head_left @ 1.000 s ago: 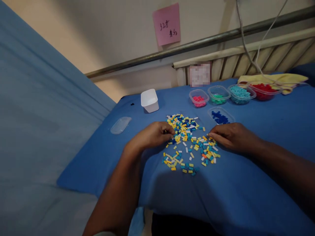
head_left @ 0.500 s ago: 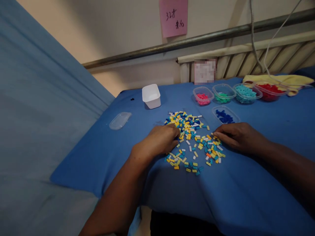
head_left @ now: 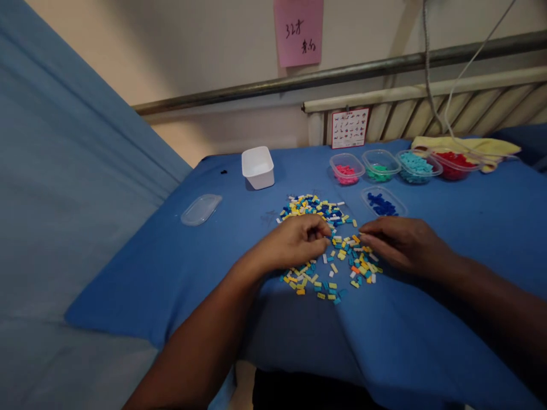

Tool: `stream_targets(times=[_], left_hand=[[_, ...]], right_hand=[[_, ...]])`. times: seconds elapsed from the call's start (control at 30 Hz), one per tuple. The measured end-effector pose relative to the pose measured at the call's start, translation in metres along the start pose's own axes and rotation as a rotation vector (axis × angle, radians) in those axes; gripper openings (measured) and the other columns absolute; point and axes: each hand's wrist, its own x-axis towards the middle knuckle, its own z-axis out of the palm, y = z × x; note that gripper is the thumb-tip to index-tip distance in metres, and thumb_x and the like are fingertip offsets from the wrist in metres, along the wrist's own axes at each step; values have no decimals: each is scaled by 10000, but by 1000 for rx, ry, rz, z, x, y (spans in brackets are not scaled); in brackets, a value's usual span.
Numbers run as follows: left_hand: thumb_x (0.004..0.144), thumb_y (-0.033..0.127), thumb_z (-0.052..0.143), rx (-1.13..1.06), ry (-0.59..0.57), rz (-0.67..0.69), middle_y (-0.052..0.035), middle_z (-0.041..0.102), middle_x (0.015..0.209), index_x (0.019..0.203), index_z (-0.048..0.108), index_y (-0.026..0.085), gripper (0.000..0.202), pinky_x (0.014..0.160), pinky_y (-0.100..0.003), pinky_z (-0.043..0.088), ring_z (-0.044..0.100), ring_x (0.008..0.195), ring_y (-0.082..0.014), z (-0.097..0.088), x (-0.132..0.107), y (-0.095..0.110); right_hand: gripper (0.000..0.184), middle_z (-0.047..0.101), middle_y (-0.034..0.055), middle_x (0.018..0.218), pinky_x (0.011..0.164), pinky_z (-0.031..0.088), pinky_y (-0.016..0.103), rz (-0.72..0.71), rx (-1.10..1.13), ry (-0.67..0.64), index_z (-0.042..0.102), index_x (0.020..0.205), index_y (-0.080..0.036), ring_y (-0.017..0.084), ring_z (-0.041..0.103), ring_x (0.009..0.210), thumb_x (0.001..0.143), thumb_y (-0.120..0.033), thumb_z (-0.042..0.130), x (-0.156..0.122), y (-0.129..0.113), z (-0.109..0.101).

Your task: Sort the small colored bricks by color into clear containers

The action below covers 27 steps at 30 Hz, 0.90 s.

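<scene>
Small toy building bricks [head_left: 308,204] in yellow, white, light blue and dark blue lie in a loose pile on the blue cloth, with smaller clusters of bricks [head_left: 363,265] spread nearer to me. My left hand [head_left: 299,242] hovers over the middle of the pile, its fingers curled and thumb drawn toward the forefinger. Whatever is between them is too small to make out. My right hand [head_left: 401,242] is at the right edge of the bricks, thumb and forefinger pinched together. A tiny pale spot shows at its fingertips, but I cannot tell what it is.
Clear tubs hold pink bricks [head_left: 346,173], green bricks [head_left: 380,172], turquoise bricks [head_left: 416,164] and red bricks [head_left: 453,162]. Dark blue bricks [head_left: 382,205] lie on a clear lid. A white tub [head_left: 261,181], another lid [head_left: 200,209] and a yellow cloth [head_left: 474,144] are also on the table.
My left hand has lifted from the pile's left side and moved right, closer to my right hand. The right hand stays pinched at the edge of the bricks. The view has shifted slightly.
</scene>
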Motion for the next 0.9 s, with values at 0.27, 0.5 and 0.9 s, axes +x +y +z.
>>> stream_targets(times=[0.27, 0.5, 0.9], left_hand=[[819, 377, 854, -626, 87, -95, 15, 627, 771, 972, 690, 160, 312, 614, -234, 422, 548, 642, -90, 47, 13, 6], [850, 528, 884, -592, 69, -104, -2, 655, 780, 1019, 733, 147, 443, 634, -255, 447, 570, 657, -110, 42, 13, 0], [1031, 205, 588, 424, 213, 77, -77, 770, 1102, 1085, 812, 185, 231, 940, -343, 528, 705, 1030, -220, -34, 1, -34]], right_hand=[[195, 824, 89, 1094, 857, 658, 425, -124, 75, 150, 707, 1266, -313, 279, 800, 998, 1076, -279, 687, 3, -37, 6], [108, 817, 61, 979, 754, 615, 365, -86, 61, 87, 722, 1145, -286, 237, 776, 855, 1102, -287, 623, 5, -35, 2], [384, 831, 146, 1060, 720, 541, 431, 318, -456, 214, 818, 1168, -211, 335, 761, 916, 1103, -483, 555, 5, 81, -26]])
